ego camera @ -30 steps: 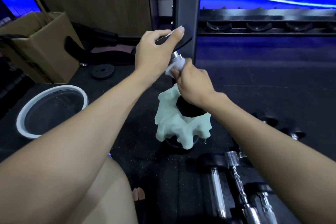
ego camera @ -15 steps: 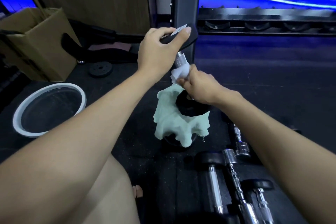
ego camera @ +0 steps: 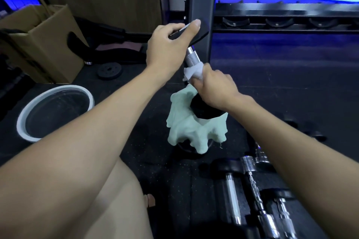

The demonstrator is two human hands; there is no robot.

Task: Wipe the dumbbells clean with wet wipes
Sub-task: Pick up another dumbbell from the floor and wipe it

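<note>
Head view: one camera, looking forward and down over both forearms.
Dumbbell in work (ego camera: 192,57): stands on end at centre frame, tilted slightly, knurled chrome handle showing between the two hands; its lower black head sits on a pale green cloth (ego camera: 191,128) bunched on the dark floor mat (ego camera: 147,147).
Left hand (ego camera: 168,44): fingers and thumb curled over the upper black head of the dumbbell, gripping it from above.
Right hand (ego camera: 213,85): closed round the lower part of the handle with a white wet wipe (ego camera: 192,72) wrapped between palm and metal; a fold of the wipe sticks out above the fist.
Other dumbbells (ego camera: 252,190): several lie side by side on the mat at lower right of the frame, chrome handles and black heads, partly hidden by the right forearm.
Basin (ego camera: 56,110): round, white-rimmed, dark inside, at left of the frame on the mat, well apart from the cloth.
Cardboard box (ego camera: 38,42): open-topped, upper left of the frame.
Weight plate (ego camera: 109,71): small black disc flat on the floor just right of the box.
Rack (ego camera: 281,19): dark upright post directly behind the left hand, with a shelf of empty cradles running to the upper right, blue light behind.
Knee: bare, lower centre-left, below the left forearm.
</note>
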